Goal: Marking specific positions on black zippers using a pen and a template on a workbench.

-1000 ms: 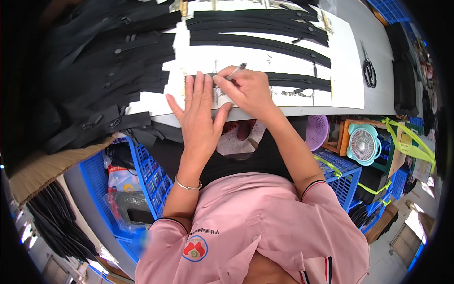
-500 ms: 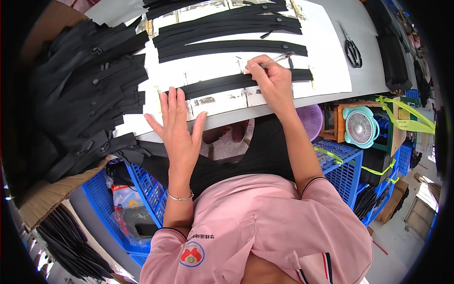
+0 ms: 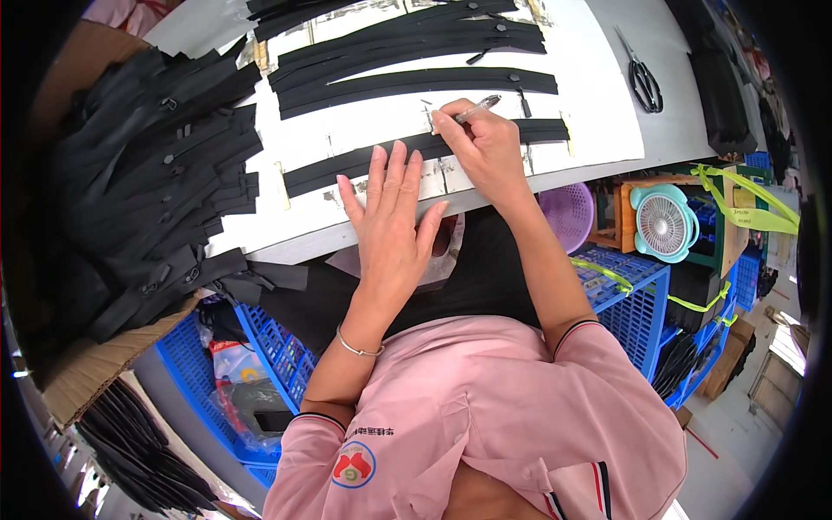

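A black zipper strip (image 3: 338, 168) lies along the near edge of a white board (image 3: 598, 130) on the table. My left hand (image 3: 392, 204) rests flat with its fingers spread, fingertips on the middle of this strip. In my right hand (image 3: 485, 147) is a pen (image 3: 478, 107), gripped with its tip down at the strip's upper edge, just right of my left fingertips. Beyond it lie more black zipper strips (image 3: 416, 82), some with pullers. Dark marks and tape pieces show on the board.
A big heap of black zipper strips (image 3: 130, 173) covers the left side. Black scissors (image 3: 644, 82) lie at the right of the board. Below the table edge stand blue crates (image 3: 624, 295), a purple basket (image 3: 568, 217) and a turquoise fan (image 3: 665, 223). A cardboard box (image 3: 104, 364) is at lower left.
My left hand has slid right along the zipper strip, from near its left end to its middle. My right hand, with the pen, has shifted slightly left.
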The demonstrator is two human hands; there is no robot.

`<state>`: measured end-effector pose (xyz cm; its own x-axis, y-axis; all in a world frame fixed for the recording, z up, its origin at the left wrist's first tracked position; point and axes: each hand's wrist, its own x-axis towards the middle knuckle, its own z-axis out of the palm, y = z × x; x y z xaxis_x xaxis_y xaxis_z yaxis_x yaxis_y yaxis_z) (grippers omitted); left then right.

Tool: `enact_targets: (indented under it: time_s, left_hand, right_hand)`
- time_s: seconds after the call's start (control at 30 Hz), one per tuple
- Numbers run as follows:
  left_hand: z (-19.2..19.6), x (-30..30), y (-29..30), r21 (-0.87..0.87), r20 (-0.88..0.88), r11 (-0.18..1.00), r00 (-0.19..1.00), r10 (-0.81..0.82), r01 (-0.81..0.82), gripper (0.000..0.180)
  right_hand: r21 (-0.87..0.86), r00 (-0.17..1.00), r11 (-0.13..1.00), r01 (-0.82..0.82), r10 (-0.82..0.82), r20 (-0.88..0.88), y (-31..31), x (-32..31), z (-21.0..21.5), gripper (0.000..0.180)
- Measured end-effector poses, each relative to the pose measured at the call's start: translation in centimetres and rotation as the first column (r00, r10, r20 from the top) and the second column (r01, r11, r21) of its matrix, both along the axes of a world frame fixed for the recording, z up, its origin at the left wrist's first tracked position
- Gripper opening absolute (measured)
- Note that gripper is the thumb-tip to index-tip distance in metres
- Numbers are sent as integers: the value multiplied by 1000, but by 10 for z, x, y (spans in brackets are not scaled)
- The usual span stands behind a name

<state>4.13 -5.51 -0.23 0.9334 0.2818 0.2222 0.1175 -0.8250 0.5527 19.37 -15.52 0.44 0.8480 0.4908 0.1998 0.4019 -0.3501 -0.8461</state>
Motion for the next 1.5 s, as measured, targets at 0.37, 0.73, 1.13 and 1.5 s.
enact_targets:
  time_s: [0.37,0.73,1.13,1.5]
  left_hand:
    - [3,2,0,-3,3,1000,1000,-7,7,60]
    - [2,1,0,14,-29,1000,1000,-5,5,61]
    - [7,44,-30,-146,144,989,989,35,-14,38]
    - [-1,118,-60,-150,274,985,961,-38,82,14]
  right_hand:
    - [74,992,990,-120,124,-39,-9,3,-7,17]
    - [294,960,948,-120,187,-210,-39,9,14,16]
    - [185,977,975,125,-89,-192,-94,53,-3,17]
    - [75,994,991,107,-105,-27,-90,55,-10,18]
